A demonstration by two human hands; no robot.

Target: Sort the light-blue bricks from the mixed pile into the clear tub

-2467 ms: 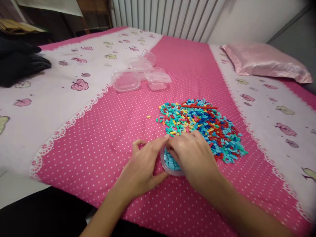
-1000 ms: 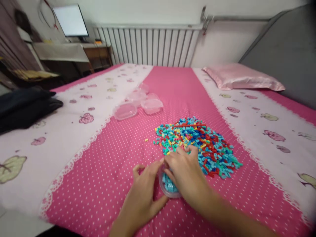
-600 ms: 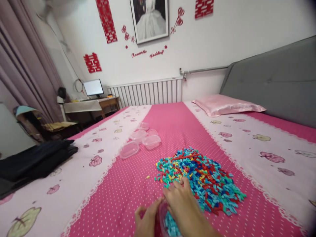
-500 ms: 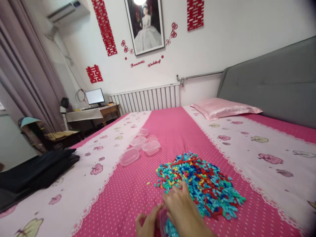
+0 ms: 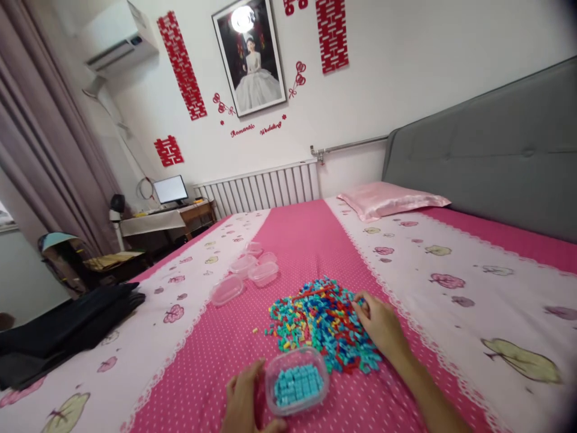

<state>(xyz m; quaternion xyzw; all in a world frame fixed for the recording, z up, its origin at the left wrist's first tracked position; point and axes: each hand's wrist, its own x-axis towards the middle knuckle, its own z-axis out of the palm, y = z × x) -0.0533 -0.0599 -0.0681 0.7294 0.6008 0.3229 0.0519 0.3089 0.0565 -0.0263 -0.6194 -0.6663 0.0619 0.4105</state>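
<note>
A clear plastic container (image 5: pixel 269 394) stands on the pink dotted bedspread, with light blue toy bricks (image 5: pixel 300 385) laid inside it. My left hand (image 5: pixel 243 397) is beside the container's left edge, thumb and fingers apart; whether it touches the wall I cannot tell. Just behind the container spreads a loose pile of small toy bricks (image 5: pixel 324 319) in blue, red, teal, green and yellow. At the pile's right edge is my right hand (image 5: pixel 381 325), its fingers curled together in a pinch. What sits between those fingertips is hidden.
Several clear plastic containers (image 5: pixel 228 291) lie left of and beyond the pile. A pink pillow (image 5: pixel 392 201) rests near the grey headboard (image 5: pixel 482 150). Dark folded cloth (image 5: pixel 67 325) lies on the bed's left side. One yellow brick (image 5: pixel 255 330) lies apart from the pile.
My right hand has moved from over the container to the pile's right edge. My left hand has shifted slightly left, and the container is now in full view. The camera view has tilted and turned.
</note>
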